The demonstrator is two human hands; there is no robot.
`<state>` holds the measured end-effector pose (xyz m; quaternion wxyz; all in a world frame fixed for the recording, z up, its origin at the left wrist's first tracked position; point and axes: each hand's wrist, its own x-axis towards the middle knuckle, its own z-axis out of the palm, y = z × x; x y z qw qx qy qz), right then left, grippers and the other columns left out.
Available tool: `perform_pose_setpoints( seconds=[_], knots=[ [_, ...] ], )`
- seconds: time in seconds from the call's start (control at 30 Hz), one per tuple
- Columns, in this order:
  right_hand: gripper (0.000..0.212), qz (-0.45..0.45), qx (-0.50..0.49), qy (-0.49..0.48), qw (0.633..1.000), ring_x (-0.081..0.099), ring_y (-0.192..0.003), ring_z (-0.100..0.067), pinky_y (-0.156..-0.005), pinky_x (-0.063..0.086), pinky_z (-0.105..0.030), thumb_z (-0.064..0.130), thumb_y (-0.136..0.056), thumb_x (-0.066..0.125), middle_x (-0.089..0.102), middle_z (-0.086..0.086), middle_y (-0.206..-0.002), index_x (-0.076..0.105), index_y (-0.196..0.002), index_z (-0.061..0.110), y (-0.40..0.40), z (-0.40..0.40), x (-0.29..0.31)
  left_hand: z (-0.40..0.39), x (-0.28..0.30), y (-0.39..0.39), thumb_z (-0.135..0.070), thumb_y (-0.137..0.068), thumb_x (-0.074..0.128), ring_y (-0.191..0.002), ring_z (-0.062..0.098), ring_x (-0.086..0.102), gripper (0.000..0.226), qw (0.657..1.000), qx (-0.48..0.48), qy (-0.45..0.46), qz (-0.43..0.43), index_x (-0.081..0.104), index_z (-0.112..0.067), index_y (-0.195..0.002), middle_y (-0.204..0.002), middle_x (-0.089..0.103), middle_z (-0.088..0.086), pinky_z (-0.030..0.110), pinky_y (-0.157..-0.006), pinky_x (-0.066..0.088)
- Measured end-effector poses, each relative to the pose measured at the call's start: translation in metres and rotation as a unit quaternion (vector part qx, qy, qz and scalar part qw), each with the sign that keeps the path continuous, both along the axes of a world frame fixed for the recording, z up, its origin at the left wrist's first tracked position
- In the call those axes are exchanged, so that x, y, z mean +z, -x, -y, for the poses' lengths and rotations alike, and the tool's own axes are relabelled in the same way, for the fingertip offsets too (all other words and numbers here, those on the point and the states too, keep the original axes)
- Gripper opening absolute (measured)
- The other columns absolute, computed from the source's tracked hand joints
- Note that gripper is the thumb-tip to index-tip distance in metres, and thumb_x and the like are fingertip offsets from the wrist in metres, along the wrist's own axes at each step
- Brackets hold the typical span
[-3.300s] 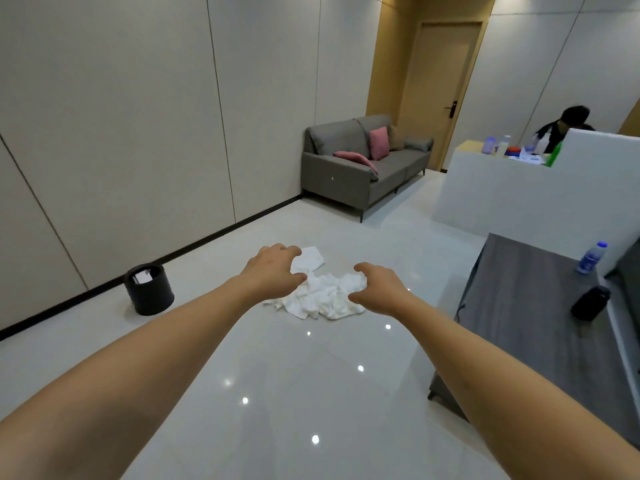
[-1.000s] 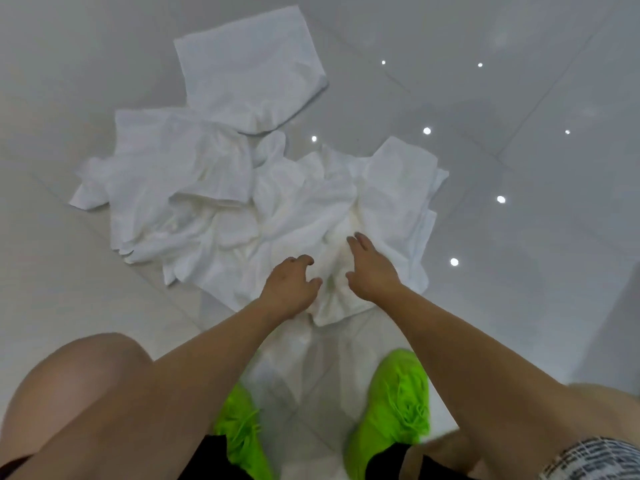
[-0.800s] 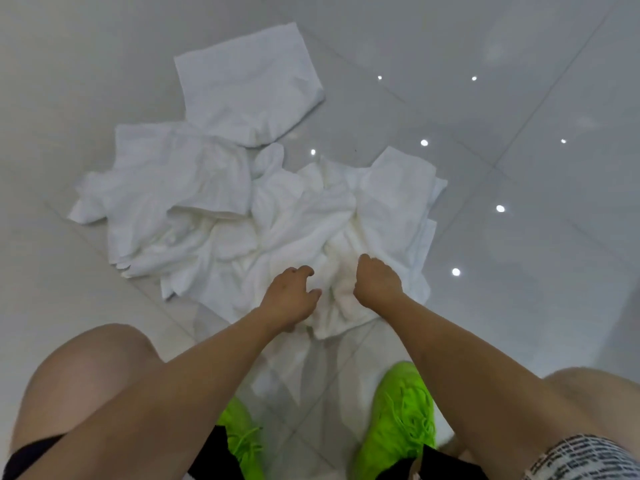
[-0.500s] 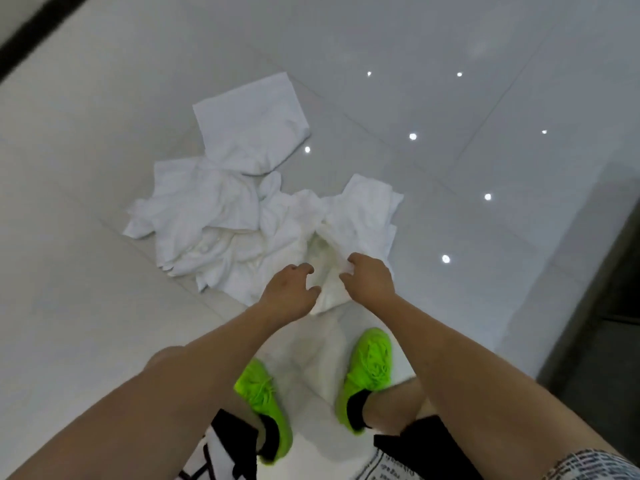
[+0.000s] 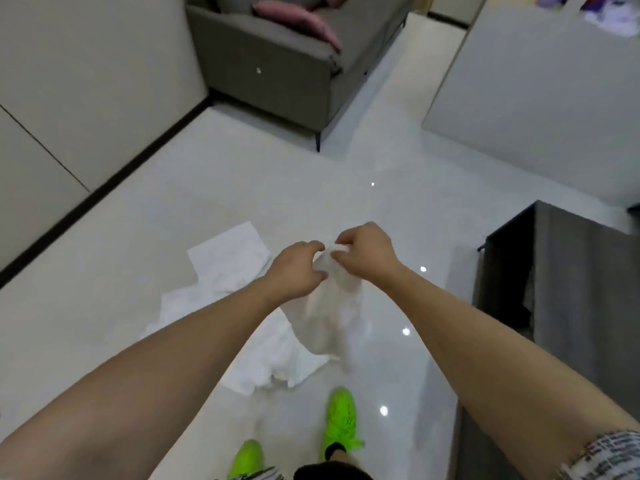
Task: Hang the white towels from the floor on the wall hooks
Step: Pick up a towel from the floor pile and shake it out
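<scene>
One white towel (image 5: pixel 329 317) hangs in the air in front of me, bunched at its top edge. My left hand (image 5: pixel 298 271) and my right hand (image 5: pixel 363 254) both pinch that top edge, close together. Below and to the left, the pile of other white towels (image 5: pixel 228 265) lies crumpled on the glossy white floor. My left forearm hides part of the pile. No wall hooks are in view.
A grey sofa (image 5: pixel 277 67) with a pink cushion (image 5: pixel 301 19) stands ahead against the beige wall (image 5: pixel 86 81). A dark grey table (image 5: pixel 571 289) is at my right. A white partition (image 5: pixel 536 81) rises at the back right. My green shoes (image 5: pixel 341 420) stand near the pile.
I have risen from a crouch and the view has lifted. Both hands took hold of one towel and raised it off the pile.
</scene>
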<state>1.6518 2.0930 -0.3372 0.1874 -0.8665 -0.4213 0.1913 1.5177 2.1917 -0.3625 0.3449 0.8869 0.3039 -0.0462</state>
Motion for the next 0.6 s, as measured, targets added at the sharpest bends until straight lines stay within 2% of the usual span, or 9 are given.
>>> perform_pose_setpoints(
  seconds=[0.07,0.1,0.13,0.2,0.27,0.37,0.47,0.6],
  knots=[
    [0.006,-0.002,-0.018,-0.033,0.999,0.056,-0.07,-0.007,-0.062,0.039,-0.022,0.026,-0.081,0.066,0.063,0.013,-0.068,0.072,-0.078,0.026,0.007,0.009,0.046,-0.004,0.037,-0.003,-0.032,-0.087,0.065,-0.125,0.021,0.048,0.054,0.999,-0.029,-0.024,0.036,0.048,-0.027,-0.138,-0.136,0.054,-0.001,0.031,-0.096,0.04],
    [0.011,-0.009,-0.026,-0.052,0.998,0.055,-0.062,-0.004,-0.057,0.037,-0.018,0.025,-0.08,0.067,0.059,0.014,-0.06,0.067,-0.07,0.027,0.014,0.014,0.067,-0.004,0.054,-0.003,-0.032,-0.088,0.064,-0.122,0.02,0.05,0.049,0.997,-0.042,-0.03,0.055,0.051,-0.03,-0.135,-0.132,0.057,-0.004,0.029,-0.092,0.042],
    [0.017,-0.016,-0.034,-0.07,0.997,0.054,-0.057,-0.002,-0.051,0.035,-0.014,0.025,-0.079,0.069,0.057,0.016,-0.054,0.063,-0.063,0.029,0.021,0.021,0.084,-0.003,0.07,-0.002,-0.033,-0.089,0.063,-0.115,0.019,0.054,0.039,0.995,-0.054,-0.034,0.08,0.057,-0.033,-0.127,-0.124,0.061,-0.006,0.027,-0.085,0.044],
    [0.028,-0.018,-0.054,-0.107,0.993,0.052,-0.052,0.003,-0.044,0.033,-0.011,0.03,-0.078,0.073,0.054,0.021,-0.049,0.059,-0.055,0.03,0.038,0.035,0.114,0.002,0.098,0.002,-0.036,-0.09,0.06,-0.093,0.017,0.059,0.008,0.989,-0.073,-0.039,0.12,0.065,-0.037,-0.096,-0.095,0.066,-0.009,0.025,-0.066,0.044],
    [0.033,-0.006,-0.075,-0.135,0.988,0.049,-0.051,0.002,-0.044,0.033,-0.011,0.039,-0.078,0.076,0.052,0.021,-0.048,0.058,-0.053,0.03,0.054,0.052,0.138,0.009,0.123,0.007,-0.037,-0.09,0.059,-0.076,0.016,0.058,0.015,0.982,-0.097,-0.051,0.153,0.062,-0.031,-0.076,-0.075,0.062,-0.008,0.028,-0.058,0.046],
    [0.028,-0.016,-0.115,-0.138,0.984,0.048,-0.051,-0.001,-0.047,0.035,-0.016,0.043,-0.069,0.081,0.051,0.014,-0.054,0.06,-0.059,0.027,0.069,0.086,0.163,0.021,0.155,0.01,-0.031,-0.087,0.06,-0.072,0.013,0.056,0.011,0.968,-0.127,-0.094,0.195,0.063,-0.03,-0.076,-0.072,0.062,-0.008,0.028,-0.056,0.043],
    [0.032,-0.031,-0.153,-0.063,0.986,0.05,-0.048,-0.002,-0.045,0.036,-0.017,0.041,-0.059,0.085,0.051,0.013,-0.055,0.058,-0.06,0.024,0.081,0.131,0.18,0.04,0.187,0.01,-0.022,-0.085,0.056,-0.071,0.009,0.056,0.017,0.954,-0.134,-0.12,0.238,0.061,-0.035,-0.075,-0.071,0.061,-0.013,0.025,-0.053,0.036],
    [0.023,-0.031,-0.197,-0.056,0.978,0.053,-0.046,0.001,-0.041,0.034,-0.01,0.035,-0.063,0.085,0.055,0.017,-0.05,0.064,-0.057,0.028,0.093,0.196,0.199,0.074,0.227,0.011,-0.022,-0.085,0.052,-0.066,0.01,0.051,0.015,0.934,-0.125,-0.163,0.292,0.06,-0.033,-0.078,-0.066,0.053,-0.015,0.023,-0.05,0.029]
  ],
)
